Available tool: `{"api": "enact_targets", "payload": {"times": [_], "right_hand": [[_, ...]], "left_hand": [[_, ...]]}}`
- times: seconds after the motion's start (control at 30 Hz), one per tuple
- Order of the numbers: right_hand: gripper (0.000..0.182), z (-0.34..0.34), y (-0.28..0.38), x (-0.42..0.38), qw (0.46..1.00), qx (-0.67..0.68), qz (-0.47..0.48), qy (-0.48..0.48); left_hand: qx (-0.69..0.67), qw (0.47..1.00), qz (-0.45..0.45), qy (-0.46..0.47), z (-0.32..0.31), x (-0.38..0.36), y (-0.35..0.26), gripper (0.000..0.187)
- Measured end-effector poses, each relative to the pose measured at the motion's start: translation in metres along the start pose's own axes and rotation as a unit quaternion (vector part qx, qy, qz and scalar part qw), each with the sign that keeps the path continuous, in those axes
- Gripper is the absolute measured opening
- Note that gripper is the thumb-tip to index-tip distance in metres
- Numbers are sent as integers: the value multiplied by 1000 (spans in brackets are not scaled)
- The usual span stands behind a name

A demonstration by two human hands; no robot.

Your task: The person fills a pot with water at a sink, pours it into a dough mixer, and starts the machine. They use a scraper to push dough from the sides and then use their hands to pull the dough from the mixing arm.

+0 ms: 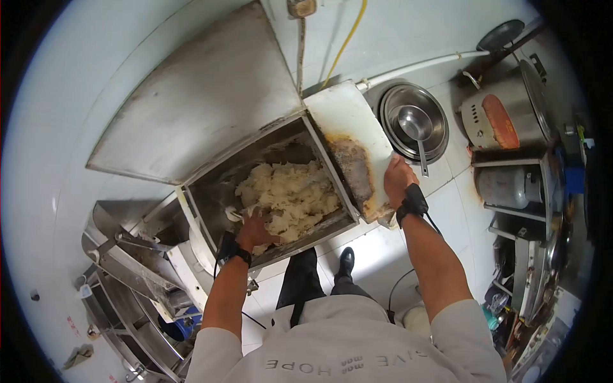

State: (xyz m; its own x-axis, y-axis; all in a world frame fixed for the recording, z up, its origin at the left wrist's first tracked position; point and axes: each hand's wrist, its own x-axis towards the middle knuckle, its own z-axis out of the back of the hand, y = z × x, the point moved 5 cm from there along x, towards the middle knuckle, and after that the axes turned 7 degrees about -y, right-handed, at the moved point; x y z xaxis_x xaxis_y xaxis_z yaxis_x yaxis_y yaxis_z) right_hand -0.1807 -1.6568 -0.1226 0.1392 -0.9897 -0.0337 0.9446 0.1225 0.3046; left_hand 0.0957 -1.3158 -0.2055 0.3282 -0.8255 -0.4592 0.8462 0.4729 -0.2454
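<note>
Dough in the mixer trough, one hand in it

Dough (290, 195), pale and lumpy, fills the middle of the open metal mixer trough (332, 175), whose lid (204, 102) stands raised behind it. Left hand (255, 231) reaches down into the near edge of the mass, fingers curled into it and partly buried, so how much they hold cannot be told. Right hand (397, 179) lies flat and open on the white side panel (348, 121) of the machine, gripping nothing, just beside a rust-stained patch. Both wrists wear dark bands. Nested steel bowls (414, 121) with a ladle sit on the tiled floor to the right, near a large steel pot (504, 112)
</note>
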Motion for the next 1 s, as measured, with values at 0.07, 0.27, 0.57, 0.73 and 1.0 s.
{"api": "enact_targets", "payload": {"times": [0.07,0.27,0.57,0.73,1.0], "right_hand": [[49,4,3,-2,1000,20,17,-12],[50,8,4,-1,999,2,-7,34],[50,7,1,0,1000,15,-13,17],[48,10,5,2,999,13,-15,27],[49,14,7,2,999,47,2,-7]], "left_hand": [[-2,999,-19,-30,-16,11,-5,71],[-292,956,-3,-23,-35,73,-64,92],[-17,999,-50,0,-17,96,-128,109],[-186,980,-21,-69,26,101,-71,73],[-286,923,167,-197,49,79,67,61]]}}
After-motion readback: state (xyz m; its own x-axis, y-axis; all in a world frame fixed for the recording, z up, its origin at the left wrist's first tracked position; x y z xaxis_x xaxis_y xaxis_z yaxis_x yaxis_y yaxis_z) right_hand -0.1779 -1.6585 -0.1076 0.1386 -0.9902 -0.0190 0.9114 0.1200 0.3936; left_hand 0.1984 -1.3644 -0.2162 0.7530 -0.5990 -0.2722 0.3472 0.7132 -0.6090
